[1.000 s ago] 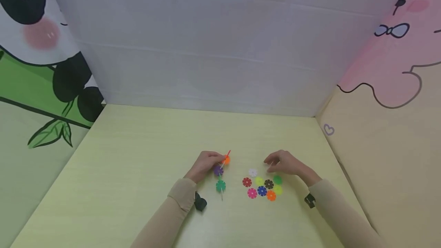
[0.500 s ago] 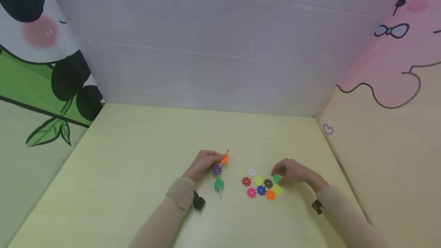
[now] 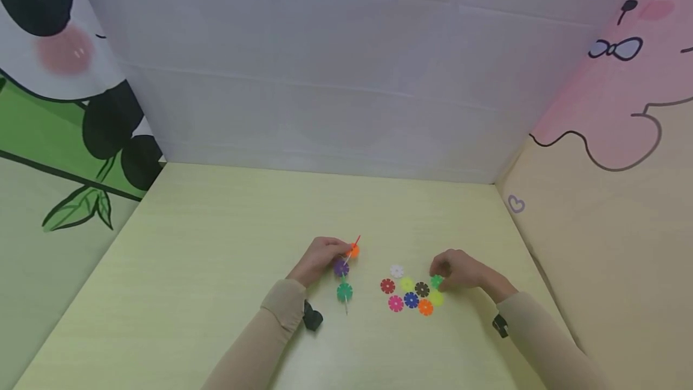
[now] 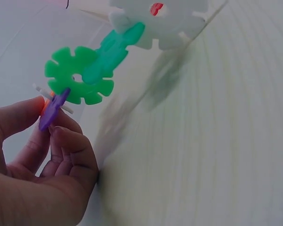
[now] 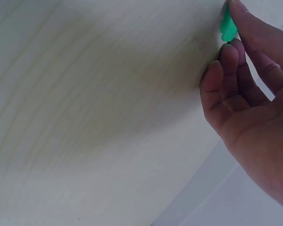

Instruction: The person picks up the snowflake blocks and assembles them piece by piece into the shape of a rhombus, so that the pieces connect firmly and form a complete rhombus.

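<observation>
My left hand (image 3: 319, 260) pinches one end of a chain of notched plastic interlocking discs. Near its fingertips are an orange disc (image 3: 354, 250) with a red disc seen edge-on, and a purple disc (image 4: 54, 109). Farther along the chain, the left wrist view has a green disc (image 4: 66, 68), a teal disc (image 4: 114, 51) and a white disc (image 4: 172, 16). My right hand (image 3: 460, 269) pinches another green disc (image 5: 228, 28) between thumb and fingers, at the right side of the loose discs. That disc appears edge-on in the right wrist view, partly hidden by the thumb.
Loose discs lie flat on the pale wooden table (image 3: 227, 227) between the hands: white (image 3: 397, 271), red (image 3: 387, 286), brown (image 3: 422, 289), pink (image 3: 396, 303), blue (image 3: 411, 300), orange (image 3: 425, 307) and two yellow ones. Upright panels stand behind and at both sides.
My right hand has moved right and toward me from above the loose discs, and its fingers have come to the green disc. My left hand keeps its place with the chain.
</observation>
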`<state>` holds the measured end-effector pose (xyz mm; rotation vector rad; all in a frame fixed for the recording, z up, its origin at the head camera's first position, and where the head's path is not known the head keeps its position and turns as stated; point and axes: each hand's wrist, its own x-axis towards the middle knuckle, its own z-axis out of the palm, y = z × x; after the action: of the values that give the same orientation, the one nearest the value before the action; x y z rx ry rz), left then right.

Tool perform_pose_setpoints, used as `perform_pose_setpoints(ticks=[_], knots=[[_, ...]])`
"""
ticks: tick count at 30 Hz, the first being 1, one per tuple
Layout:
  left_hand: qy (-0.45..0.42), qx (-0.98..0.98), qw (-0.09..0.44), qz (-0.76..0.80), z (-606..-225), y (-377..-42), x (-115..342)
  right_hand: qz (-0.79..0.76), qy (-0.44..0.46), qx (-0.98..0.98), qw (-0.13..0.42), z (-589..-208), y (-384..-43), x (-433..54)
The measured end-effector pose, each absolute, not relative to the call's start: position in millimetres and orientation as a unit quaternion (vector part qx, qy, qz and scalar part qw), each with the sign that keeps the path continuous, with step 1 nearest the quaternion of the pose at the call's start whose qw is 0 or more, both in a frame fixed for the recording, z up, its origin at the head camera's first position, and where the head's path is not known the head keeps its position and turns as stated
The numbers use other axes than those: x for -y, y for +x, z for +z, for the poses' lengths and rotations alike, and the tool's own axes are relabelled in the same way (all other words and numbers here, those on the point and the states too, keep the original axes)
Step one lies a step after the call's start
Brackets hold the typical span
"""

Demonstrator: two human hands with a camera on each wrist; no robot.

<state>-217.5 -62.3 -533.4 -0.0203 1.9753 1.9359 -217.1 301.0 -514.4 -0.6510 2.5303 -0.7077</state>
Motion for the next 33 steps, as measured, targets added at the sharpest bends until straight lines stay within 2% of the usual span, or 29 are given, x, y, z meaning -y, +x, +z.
perform_pose_setpoints(ticks=[11, 18, 25, 33], knots=[[0.000, -0.702, 0.188, 0.687, -537.6, -218.5, 63.0, -0.246, -0.233, -0.921, 0.191, -512.8, -223.2, -301.6], [-0.004, -0.705, 0.191, 0.683, -535.0, -216.5, 61.8, -0.258, -0.195, -0.919, 0.227, -510.9, -232.3, -300.6], [-0.003, -0.704, 0.191, 0.684, -540.9, -220.0, 61.8, -0.244, -0.200, -0.914, 0.254, -507.7, -225.1, -300.4], [-0.002, -0.704, 0.194, 0.683, -543.1, -222.1, 62.3, -0.241, -0.234, -0.915, 0.222, -512.9, -220.9, -300.5]])
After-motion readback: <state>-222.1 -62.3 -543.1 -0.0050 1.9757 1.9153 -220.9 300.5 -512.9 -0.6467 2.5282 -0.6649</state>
